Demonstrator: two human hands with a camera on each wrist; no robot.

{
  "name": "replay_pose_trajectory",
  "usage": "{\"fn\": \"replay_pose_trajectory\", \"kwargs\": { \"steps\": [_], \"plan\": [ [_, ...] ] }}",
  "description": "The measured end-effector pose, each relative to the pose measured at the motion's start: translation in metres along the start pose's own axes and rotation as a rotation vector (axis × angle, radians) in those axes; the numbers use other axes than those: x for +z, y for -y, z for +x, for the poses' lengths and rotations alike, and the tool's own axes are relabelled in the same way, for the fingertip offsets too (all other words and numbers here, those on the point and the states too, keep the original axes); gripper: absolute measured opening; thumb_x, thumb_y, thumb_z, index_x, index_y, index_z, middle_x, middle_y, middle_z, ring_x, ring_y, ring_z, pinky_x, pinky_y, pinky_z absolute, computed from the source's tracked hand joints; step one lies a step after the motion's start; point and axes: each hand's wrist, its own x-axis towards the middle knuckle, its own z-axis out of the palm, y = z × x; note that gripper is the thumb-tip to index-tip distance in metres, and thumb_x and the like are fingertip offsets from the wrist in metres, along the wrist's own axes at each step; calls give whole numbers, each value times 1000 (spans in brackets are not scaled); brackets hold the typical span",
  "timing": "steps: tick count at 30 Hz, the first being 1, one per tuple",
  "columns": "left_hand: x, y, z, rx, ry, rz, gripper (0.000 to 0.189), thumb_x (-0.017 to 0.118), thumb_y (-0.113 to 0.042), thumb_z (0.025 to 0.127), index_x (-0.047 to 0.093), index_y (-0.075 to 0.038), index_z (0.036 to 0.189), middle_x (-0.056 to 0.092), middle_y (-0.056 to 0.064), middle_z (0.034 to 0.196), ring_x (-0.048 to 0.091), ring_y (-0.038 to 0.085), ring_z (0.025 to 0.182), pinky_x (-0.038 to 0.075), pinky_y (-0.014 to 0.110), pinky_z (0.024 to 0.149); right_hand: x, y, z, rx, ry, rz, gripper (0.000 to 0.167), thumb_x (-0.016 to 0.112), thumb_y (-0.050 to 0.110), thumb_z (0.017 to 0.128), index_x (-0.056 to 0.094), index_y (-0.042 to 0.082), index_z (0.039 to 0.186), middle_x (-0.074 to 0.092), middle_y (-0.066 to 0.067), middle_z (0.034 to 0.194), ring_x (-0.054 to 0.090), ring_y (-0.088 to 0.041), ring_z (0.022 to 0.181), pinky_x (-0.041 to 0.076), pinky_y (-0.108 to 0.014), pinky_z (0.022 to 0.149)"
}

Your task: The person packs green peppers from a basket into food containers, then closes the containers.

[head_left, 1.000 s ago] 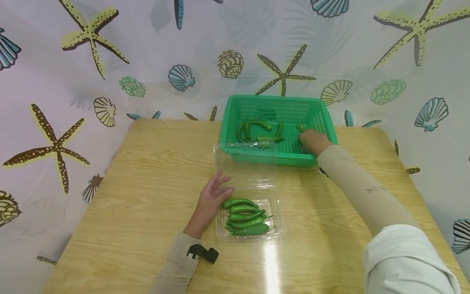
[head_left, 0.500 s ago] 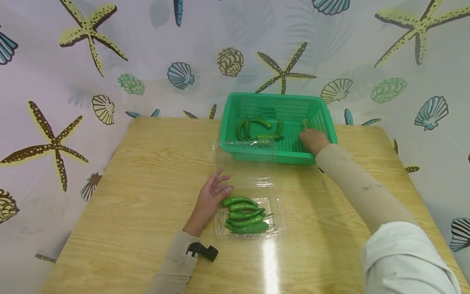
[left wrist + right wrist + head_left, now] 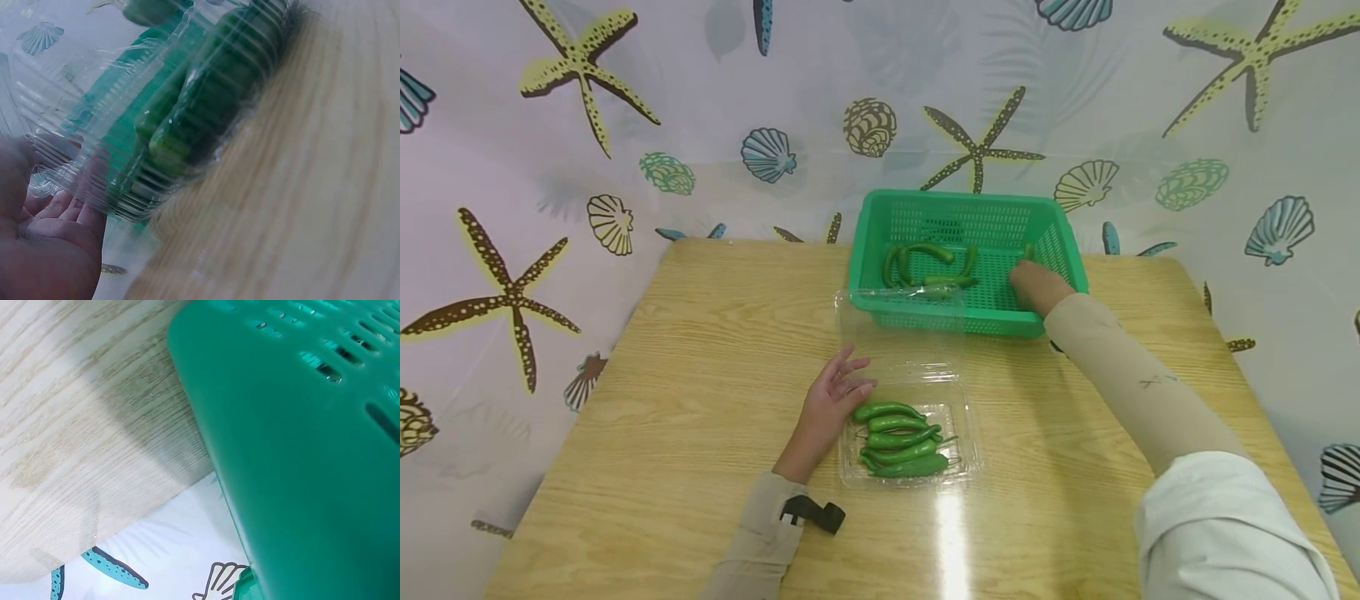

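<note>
My left hand [image 3: 827,408] lies along the left side of a clear plastic clamshell box [image 3: 972,454], its fingers loose and at the hinge end. In the left wrist view, that hand [image 3: 59,244] shows beside the ribbed plastic wall. Several green chili peppers [image 3: 898,437] lie side by side in the box's base, and its clear lid [image 3: 902,337] is folded back against the basket. My right hand [image 3: 1036,286] reaches into the green basket [image 3: 962,321], fingers curled on a green chili pepper [image 3: 1028,250] whose end pokes out above them. The right wrist view has only the basket's outer wall [image 3: 269,456].
Several more chili peppers [image 3: 928,252] rest in the left half of the basket. Under everything is a wooden table [image 3: 722,325], its back edge against a sheet [image 3: 805,75] printed with starfish and shells. A black strap [image 3: 812,512] hangs from the left wrist.
Inside the basket, the pepper at the right hand has turned and shifted slightly right, and less of it shows now. The left hand and the box have stayed put.
</note>
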Motion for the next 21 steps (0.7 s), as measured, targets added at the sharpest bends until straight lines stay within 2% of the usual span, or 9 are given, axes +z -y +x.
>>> {"fn": "replay_pose_trajectory", "kwargs": {
  "steps": [6,15,21],
  "plan": [
    [-1,1,0,3,6,-7,70,63,-13,90,23,-10,147,43,18,136,55,25,112,48,29,91,-1,0,0,6,-30,33,19,50,-8,91,59,-11,107,50,-30,117,57,-39,97,50,-51,81],
    [-1,2,0,-7,9,-15,70,63,-13,90,23,-10,147,43,18,136,55,25,113,48,28,91,-3,-1,1,51,-42,164,19,48,-6,90,59,-12,105,49,-32,118,53,-36,100,47,-49,84],
    [-1,2,0,0,8,-15,70,63,-13,90,23,-10,147,43,18,136,55,25,112,48,29,92,-1,-4,3,61,-59,222,17,49,-5,89,63,-9,97,59,-26,102,54,-30,86,49,-44,74]
  ]
}}
